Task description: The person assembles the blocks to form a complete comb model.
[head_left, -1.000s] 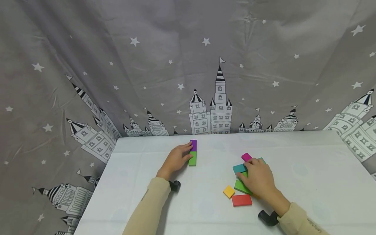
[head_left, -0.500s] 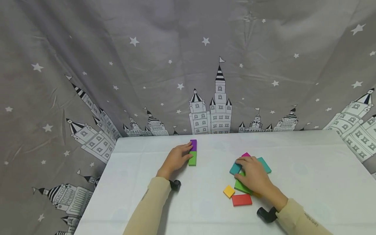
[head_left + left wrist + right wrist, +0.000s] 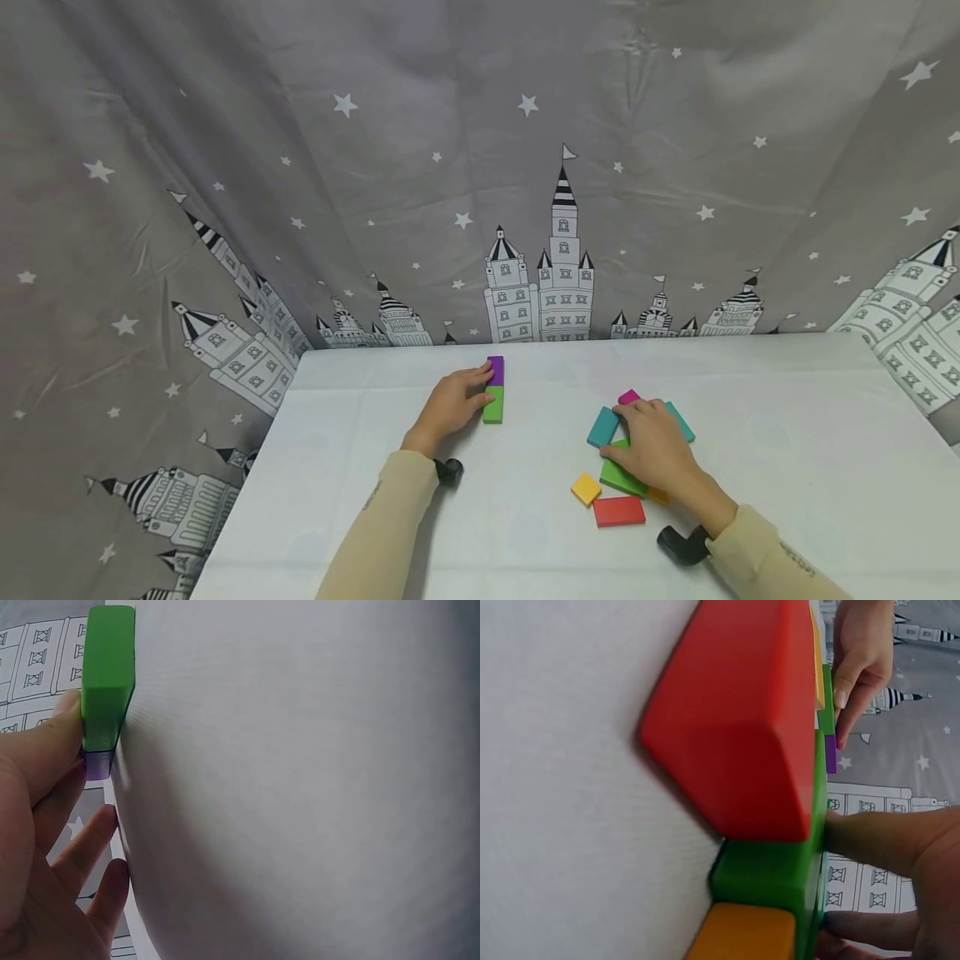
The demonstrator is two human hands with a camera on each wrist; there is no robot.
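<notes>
- Two bare hands, well apart: left hand [image 3: 448,406] far to the left of the red block [image 3: 619,512] and beyond it, right hand [image 3: 654,442] just beyond the red block and slightly rightward.
- Compared with a second ago, a teal block [image 3: 603,427] now aslant rather than crosswise, beyond the red block and a little left.
- More visible than a second ago: another teal block [image 3: 681,421], beyond the red block and to its right.
- Unchanged: left hand, purple block [image 3: 496,371] and green block [image 3: 492,405], end to end, far left of the red block and beyond.
- Left thumb and fingers spread apart, thumb against the green block, one fingertip against the purple block.
- Right hand arched over another green block [image 3: 622,477], just beyond the red block; thumb and fingertips apart along the slanted teal block's right edge, contact impossible to tell.
- Nearest the red block: yellow block [image 3: 586,489], at its left corner.
</notes>
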